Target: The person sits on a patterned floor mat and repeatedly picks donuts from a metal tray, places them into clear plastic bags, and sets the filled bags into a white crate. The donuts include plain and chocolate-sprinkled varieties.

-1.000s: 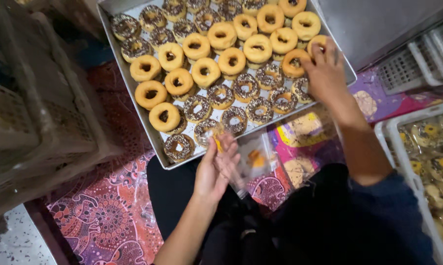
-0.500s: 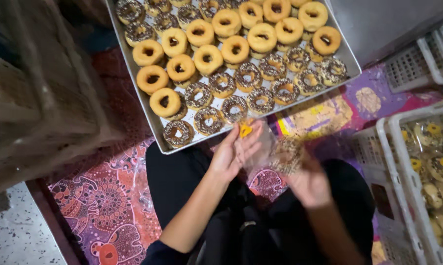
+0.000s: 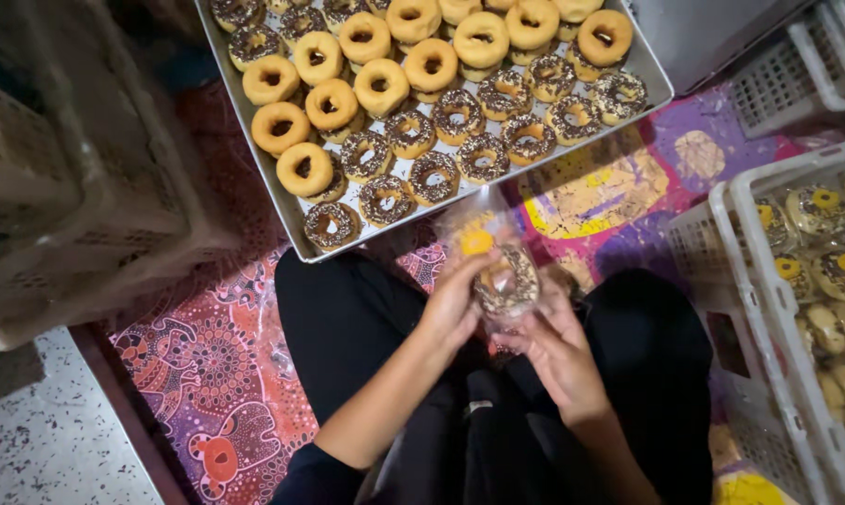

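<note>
My left hand (image 3: pixel 452 304) and my right hand (image 3: pixel 558 348) meet over my lap, just below the near edge of a metal tray (image 3: pixel 291 210). Together they hold a clear plastic bag (image 3: pixel 478 229) with a chocolate-sprinkled donut (image 3: pixel 506 281) inside it. The left hand grips the bag's side, and the right hand supports the donut from underneath. On the tray lie several donuts, plain glazed ones (image 3: pixel 332 103) toward the far side and sprinkled ones (image 3: pixel 434 178) along the near rows.
A white crate (image 3: pixel 736 243) at the right holds several bagged donuts (image 3: pixel 820 210). Stacked pale crates (image 3: pixel 57 168) stand at the left. A colourful patterned mat (image 3: pixel 216 374) covers the floor under my dark-trousered legs, with speckled tile (image 3: pixel 39 440) beyond it.
My right hand took a sprinkled donut off the tray's right end and brought it down to my lap. The donut now sits in the bag held by both hands.
</note>
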